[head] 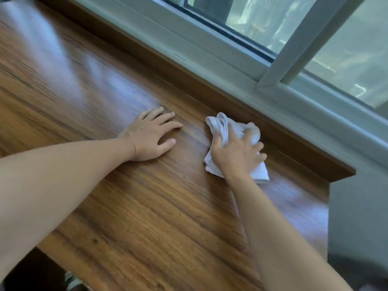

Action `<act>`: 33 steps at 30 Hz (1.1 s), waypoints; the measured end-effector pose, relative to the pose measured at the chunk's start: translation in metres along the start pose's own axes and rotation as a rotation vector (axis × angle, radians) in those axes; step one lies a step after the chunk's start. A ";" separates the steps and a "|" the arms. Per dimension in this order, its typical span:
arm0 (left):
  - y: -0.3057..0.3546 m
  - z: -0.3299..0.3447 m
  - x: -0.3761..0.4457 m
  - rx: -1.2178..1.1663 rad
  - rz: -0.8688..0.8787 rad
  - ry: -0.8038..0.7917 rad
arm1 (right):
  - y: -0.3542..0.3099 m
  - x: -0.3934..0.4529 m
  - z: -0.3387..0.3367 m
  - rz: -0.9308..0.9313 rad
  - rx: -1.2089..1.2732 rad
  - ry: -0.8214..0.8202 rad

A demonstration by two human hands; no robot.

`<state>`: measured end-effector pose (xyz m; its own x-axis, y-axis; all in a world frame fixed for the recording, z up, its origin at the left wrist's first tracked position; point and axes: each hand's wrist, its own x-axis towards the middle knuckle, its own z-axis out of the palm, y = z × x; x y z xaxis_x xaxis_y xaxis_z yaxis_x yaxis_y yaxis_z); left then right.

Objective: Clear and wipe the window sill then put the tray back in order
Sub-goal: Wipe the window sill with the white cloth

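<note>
while flat on the sill [147, 206], left hand [150, 136] relaxed (right hand [236, 156] clutching the white cloth [222, 127])

Two hands are showing: one left hand [150, 136] and one right hand [237, 154]. One white cloth [235, 129] is lying on one wooden window sill [147, 206]. One window frame [210, 59] is running behind.

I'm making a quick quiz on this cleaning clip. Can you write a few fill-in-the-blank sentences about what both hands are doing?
1. The right hand grips a white ____.
2. The left hand lies ____ on the wooden sill.
3. The cloth lies on the side of the sill nearest the ____.

Missing words: cloth; flat; window
</note>
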<state>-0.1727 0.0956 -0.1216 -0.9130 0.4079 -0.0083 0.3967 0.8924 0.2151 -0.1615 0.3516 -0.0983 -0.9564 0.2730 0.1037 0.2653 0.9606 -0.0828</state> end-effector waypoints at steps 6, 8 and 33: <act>0.003 -0.001 0.000 0.021 -0.002 -0.006 | 0.011 -0.069 -0.010 -0.425 0.041 0.010; 0.005 0.000 -0.001 0.020 0.000 -0.014 | 0.026 -0.114 -0.020 -0.519 0.092 0.006; 0.026 -0.003 -0.022 0.017 0.229 -0.112 | 0.054 -0.220 -0.038 0.335 0.001 -0.045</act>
<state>-0.1425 0.1090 -0.1125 -0.7833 0.6177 -0.0691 0.5944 0.7770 0.2074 0.0678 0.3452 -0.0883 -0.8202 0.5714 0.0271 0.5661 0.8176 -0.1054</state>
